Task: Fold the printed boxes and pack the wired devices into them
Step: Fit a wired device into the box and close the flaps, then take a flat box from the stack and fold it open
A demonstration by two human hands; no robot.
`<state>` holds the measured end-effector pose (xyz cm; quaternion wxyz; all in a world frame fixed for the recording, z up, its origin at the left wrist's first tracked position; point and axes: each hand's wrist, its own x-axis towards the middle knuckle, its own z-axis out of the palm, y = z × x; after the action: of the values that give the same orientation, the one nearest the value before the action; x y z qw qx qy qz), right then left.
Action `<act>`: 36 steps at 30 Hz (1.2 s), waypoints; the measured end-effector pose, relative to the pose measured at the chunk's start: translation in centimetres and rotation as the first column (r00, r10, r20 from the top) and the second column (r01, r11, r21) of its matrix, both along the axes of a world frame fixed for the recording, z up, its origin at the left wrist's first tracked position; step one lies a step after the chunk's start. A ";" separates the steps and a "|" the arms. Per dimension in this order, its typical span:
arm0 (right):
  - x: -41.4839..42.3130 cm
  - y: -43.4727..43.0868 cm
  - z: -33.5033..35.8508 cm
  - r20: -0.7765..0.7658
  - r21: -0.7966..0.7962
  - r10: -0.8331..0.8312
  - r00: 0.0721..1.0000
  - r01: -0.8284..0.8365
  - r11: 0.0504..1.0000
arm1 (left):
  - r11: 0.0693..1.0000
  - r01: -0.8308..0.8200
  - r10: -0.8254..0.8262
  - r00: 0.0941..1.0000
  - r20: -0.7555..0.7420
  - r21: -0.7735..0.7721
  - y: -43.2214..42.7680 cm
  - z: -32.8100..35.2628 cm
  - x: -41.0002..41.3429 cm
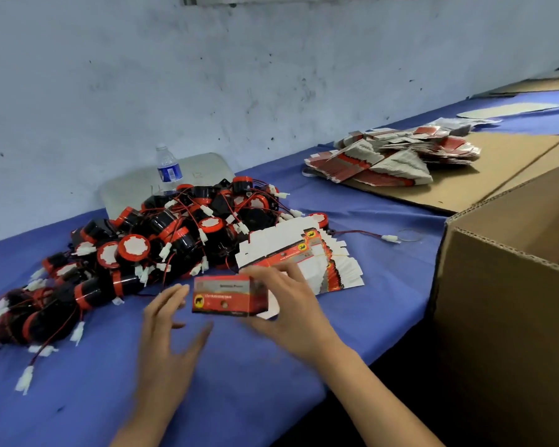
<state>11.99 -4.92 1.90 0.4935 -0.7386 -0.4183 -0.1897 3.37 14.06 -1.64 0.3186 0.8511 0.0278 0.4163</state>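
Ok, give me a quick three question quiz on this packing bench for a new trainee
1. True or false: the right hand grips the folded printed box.
2. Which lies nearest that box? A) the flat box blanks B) the water bottle C) the far stack of blanks
3. Fill in: the left hand is ____, fingers spread beside the box.

Key: 1 true; 2 A; 3 open

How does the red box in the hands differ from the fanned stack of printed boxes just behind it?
The folded box is erected into a block; the fanned stack lies flat and unfolded. The folded box is gripped by the right hand, with the left hand open beside it; the stack rests untouched on the blue table. It is single, the stack many. Both share red printing.
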 end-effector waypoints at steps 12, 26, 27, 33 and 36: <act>2.8 -13.2 9.7 0.185 0.827 0.708 0.681 0.281 -0.487 | 0.964 0.038 -0.087 0.980 -0.178 -0.264 1.3 -1.1 1.2; 4.2 0.0 0.9 -0.187 -0.684 -0.343 0.921 0.129 0.718 | 0.952 0.035 -0.095 0.978 -0.187 -0.303 0.8 -0.5 0.7; 3.7 1.0 -0.1 -0.177 -0.750 -0.365 0.914 0.115 0.651 | 0.952 0.034 -0.095 0.978 -0.188 -0.305 0.7 -0.5 0.6; 1.8 4.7 -2.2 -0.063 -0.793 -0.596 0.800 0.323 0.517 | 0.952 0.042 -0.109 0.972 -0.209 -0.302 0.4 -0.1 0.4; 1.6 4.6 -2.0 -0.070 -0.776 -0.601 0.796 0.335 0.534 | 0.952 0.051 -0.121 0.968 -0.218 -0.301 0.6 -0.1 0.3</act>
<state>13.59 -0.27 -0.09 0.1482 -0.9772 -0.1519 -0.0076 3.62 14.62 -1.70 0.4538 0.8378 0.0892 0.2902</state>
